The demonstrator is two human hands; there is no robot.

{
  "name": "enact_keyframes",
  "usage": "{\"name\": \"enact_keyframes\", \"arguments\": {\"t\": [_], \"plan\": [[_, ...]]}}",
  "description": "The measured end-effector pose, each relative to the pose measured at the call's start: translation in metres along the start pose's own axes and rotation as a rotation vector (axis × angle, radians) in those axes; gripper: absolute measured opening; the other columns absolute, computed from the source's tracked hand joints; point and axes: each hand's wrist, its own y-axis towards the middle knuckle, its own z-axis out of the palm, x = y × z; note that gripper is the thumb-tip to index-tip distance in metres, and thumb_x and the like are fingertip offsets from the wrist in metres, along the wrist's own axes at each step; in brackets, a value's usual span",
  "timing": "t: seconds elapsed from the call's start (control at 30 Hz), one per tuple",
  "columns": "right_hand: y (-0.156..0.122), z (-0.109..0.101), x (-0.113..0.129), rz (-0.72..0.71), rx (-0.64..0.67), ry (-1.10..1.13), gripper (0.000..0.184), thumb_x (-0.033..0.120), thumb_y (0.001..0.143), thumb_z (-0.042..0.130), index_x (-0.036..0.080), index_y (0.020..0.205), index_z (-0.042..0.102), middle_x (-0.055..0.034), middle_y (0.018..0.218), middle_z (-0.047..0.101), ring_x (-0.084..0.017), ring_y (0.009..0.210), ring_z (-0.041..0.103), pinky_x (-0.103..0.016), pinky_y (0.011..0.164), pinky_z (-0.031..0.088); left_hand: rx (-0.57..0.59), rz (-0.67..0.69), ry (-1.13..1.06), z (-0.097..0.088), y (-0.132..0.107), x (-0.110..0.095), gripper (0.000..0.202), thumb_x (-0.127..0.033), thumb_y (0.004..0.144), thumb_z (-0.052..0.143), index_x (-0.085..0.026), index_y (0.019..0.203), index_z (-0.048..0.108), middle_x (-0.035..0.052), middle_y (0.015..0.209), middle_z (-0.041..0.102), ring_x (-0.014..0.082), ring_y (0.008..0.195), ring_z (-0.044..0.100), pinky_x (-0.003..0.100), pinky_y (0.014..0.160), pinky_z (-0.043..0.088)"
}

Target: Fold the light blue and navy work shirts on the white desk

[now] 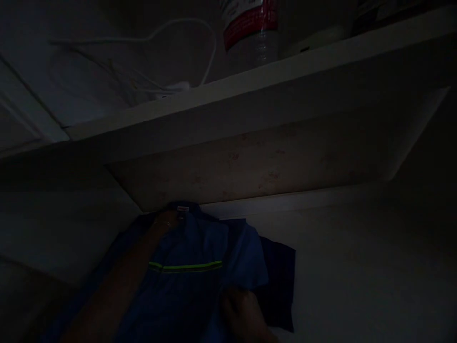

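Note:
A blue shirt point(189, 243) with a thin yellow-green stripe across it lies spread in the lower compartment, its collar towards the back. My left hand point(169, 220), with a thin band at the wrist, is closed on the shirt at the collar; its fingertips are hard to see in the dark. Lower down, my right hand point(241, 305) is closed on the shirt's right side, near the sleeve. A darker navy cloth point(280, 281) sticks out from under the shirt on the right.
Above runs a white shelf point(250, 78) whose front edge crosses the view. On it are a bottle point(252, 28) with a red and white label and a loose white cable point(174, 21). Behind the compartment is a faintly patterned back panel point(264, 162). Everything is very dim.

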Motion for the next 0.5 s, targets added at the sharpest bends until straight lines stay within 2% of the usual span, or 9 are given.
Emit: {"name": "enact_keyframes", "arguments": {"t": [0.1,0.17,0.23,0.3,0.37,0.4,0.43,0.5], "plan": [[-0.001,0.005,0.001,-0.028,-0.023,-0.111,0.029,0.026,0.094,0.039,0.021,0.078,0.063,-0.0023,0.070,0.070,-0.012,0.060,0.064,-0.027,0.050,0.022,-0.105,-0.057,-0.004,-0.006,0.009,-0.005,0.042,-0.032,0.085,0.046,-0.020,0.123,0.058,0.0166,0.124,0.064,0.0317,0.109,0.063,0.044,0.090,0.047],[-0.002,0.007,0.001,-0.090,-0.045,-0.192,0.031,0.028,0.095,0.038,0.021,0.079,0.063,-0.0033,0.067,0.069,-0.014,0.058,0.064,-0.029,0.050,0.020,-0.155,-0.104,-0.022,-0.007,0.014,-0.009,0.048,-0.029,0.086,0.042,-0.015,0.132,0.049,0.0220,0.128,0.060,0.0339,0.109,0.062,0.047,0.090,0.046],[-0.003,0.008,0.001,-0.146,-0.062,-0.227,0.034,0.031,0.097,0.035,0.021,0.079,0.062,-0.0037,0.066,0.068,-0.014,0.056,0.063,-0.030,0.050,0.019,-0.152,-0.105,-0.052,-0.003,0.015,-0.016,0.058,-0.025,0.084,0.047,-0.014,0.140,0.038,0.0226,0.130,0.058,0.0316,0.109,0.062,0.044,0.090,0.047],[-0.004,0.007,0.001,-0.163,-0.069,-0.221,0.037,0.032,0.098,0.032,0.021,0.079,0.062,-0.0040,0.066,0.068,-0.014,0.056,0.063,-0.030,0.051,0.019,-0.128,-0.064,-0.074,0.005,0.008,-0.026,0.074,-0.019,0.079,0.053,-0.016,0.147,0.026,0.0214,0.140,0.049,0.0287,0.118,0.058,0.039,0.094,0.046],[-0.004,0.004,0.002,-0.139,-0.070,-0.206,0.039,0.032,0.098,0.030,0.021,0.079,0.063,-0.0042,0.067,0.068,-0.014,0.057,0.063,-0.030,0.050,0.020,-0.166,-0.028,-0.088,0.013,-0.010,-0.038,0.081,-0.011,0.077,0.050,-0.016,0.150,0.017,0.0209,0.150,0.036,0.0284,0.128,0.049,0.038,0.100,0.043],[-0.004,0.003,0.003,-0.121,-0.069,-0.198,0.039,0.031,0.098,0.030,0.021,0.079,0.063,-0.0043,0.067,0.069,-0.014,0.057,0.063,-0.029,0.050,0.021,-0.216,-0.015,-0.103,0.017,-0.025,-0.045,0.079,-0.009,0.077,0.047,-0.014,0.150,0.016,0.0211,0.151,0.034,0.0287,0.131,0.046,0.039,0.102,0.041],[-0.004,0.002,0.005,-0.105,-0.062,-0.188,0.039,0.031,0.098,0.031,0.021,0.079,0.063,-0.0043,0.068,0.069,-0.014,0.057,0.063,-0.029,0.050,0.021,-0.275,-0.002,-0.116,0.021,-0.043,-0.051,0.075,-0.008,0.079,0.043,-0.012,0.149,0.019,0.0214,0.149,0.036,0.0288,0.133,0.044,0.040,0.105,0.039],[-0.004,-0.001,0.008,-0.080,-0.048,-0.166,0.037,0.031,0.098,0.033,0.021,0.080,0.064,-0.0041,0.071,0.071,-0.013,0.057,0.063,-0.028,0.050,0.022,-0.361,0.017,-0.172,0.029,-0.092,-0.065,0.060,-0.011,0.081,0.039,-0.007,0.141,0.034,0.0203,0.138,0.048,0.0271,0.129,0.047,0.040,0.107,0.038]]}}
